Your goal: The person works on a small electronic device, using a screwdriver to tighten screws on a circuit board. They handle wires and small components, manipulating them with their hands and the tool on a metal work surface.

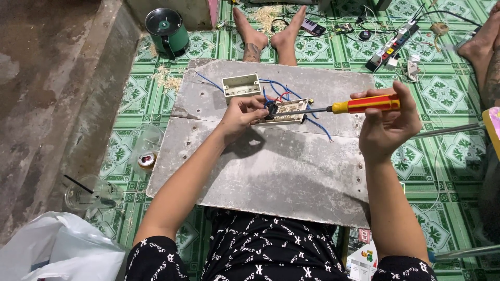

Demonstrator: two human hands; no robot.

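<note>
left hand (240, 115) pinching a small black part against the light plastic switch plate (284, 113) on the grey board (271, 171), blue wires (317, 126) look floppy, right hand (386, 120) wrapped around the screwdriver (364, 104), best held by its grippy handle

a green kettle (167, 29) stands on the green patterned floor mat (448, 171) at upper left, wood shavings (167, 79) scattered near it. a power strip (391, 46) lies among loose cables at upper right. another person's bare feet (268, 32) rest beyond the grey board. a clear plastic cup (87, 193) with a straw and a white plastic bag (57, 248) sit at lower left.
</note>
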